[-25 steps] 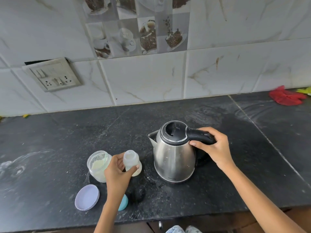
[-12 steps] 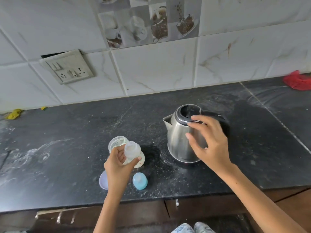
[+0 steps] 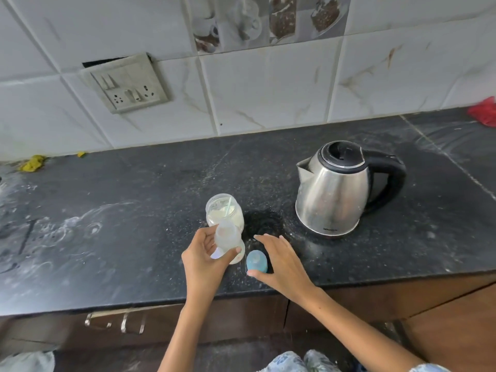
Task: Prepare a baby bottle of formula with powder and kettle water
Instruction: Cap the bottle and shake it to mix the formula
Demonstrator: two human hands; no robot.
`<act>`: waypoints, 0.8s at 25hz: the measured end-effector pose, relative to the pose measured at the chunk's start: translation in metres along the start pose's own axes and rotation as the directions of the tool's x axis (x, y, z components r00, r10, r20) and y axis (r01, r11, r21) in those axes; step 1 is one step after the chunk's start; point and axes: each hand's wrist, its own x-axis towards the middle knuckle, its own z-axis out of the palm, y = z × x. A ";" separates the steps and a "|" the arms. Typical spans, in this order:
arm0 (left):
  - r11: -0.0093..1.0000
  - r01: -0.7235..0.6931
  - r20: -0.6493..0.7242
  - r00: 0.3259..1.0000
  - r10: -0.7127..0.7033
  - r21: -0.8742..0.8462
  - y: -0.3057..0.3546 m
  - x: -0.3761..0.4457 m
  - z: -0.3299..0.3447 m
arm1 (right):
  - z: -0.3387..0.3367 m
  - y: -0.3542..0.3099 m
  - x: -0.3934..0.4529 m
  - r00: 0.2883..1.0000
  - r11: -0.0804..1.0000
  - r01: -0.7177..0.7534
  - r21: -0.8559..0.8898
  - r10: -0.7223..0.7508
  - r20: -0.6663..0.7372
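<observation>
My left hand (image 3: 205, 257) grips a small clear baby bottle (image 3: 228, 237) near the counter's front edge. Just behind it stands an open jar of pale formula powder (image 3: 224, 213) with a scoop handle sticking out. A blue bottle cap (image 3: 257, 261) stands on the counter to the right of the bottle. My right hand (image 3: 281, 261) hovers beside the cap with fingers spread, thumb at its base, holding nothing. The steel kettle (image 3: 332, 189) with a black handle and lid stands alone farther right, spout pointing left.
The black stone counter (image 3: 134, 210) is dusted with powder streaks. A switch and socket plate (image 3: 126, 83) hangs on the tiled wall. A red cloth (image 3: 484, 111) lies far right, yellow scraps (image 3: 32, 162) far left. Cabinet fronts run below the counter edge.
My right hand has let go of the kettle handle and moved down left to the blue cap. The view has shifted, and my left hand keeps holding the bottle.
</observation>
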 end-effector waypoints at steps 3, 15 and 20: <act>1.000 0.013 0.012 1.000 -0.013 -0.016 -0.006 -0.003 0.006 | 0.004 0.001 0.004 0.999 0.998 -0.042 -0.036 0.042 -0.003; 0.992 0.018 0.157 0.988 0.002 -0.124 -0.022 -0.008 0.080 | -0.065 0.023 -0.006 0.892 0.910 -0.182 0.374 0.313 -0.327; 0.998 -0.032 0.337 0.940 0.050 -0.060 -0.036 0.006 0.082 | -0.070 0.019 -0.010 0.892 0.901 -0.167 0.400 0.311 -0.329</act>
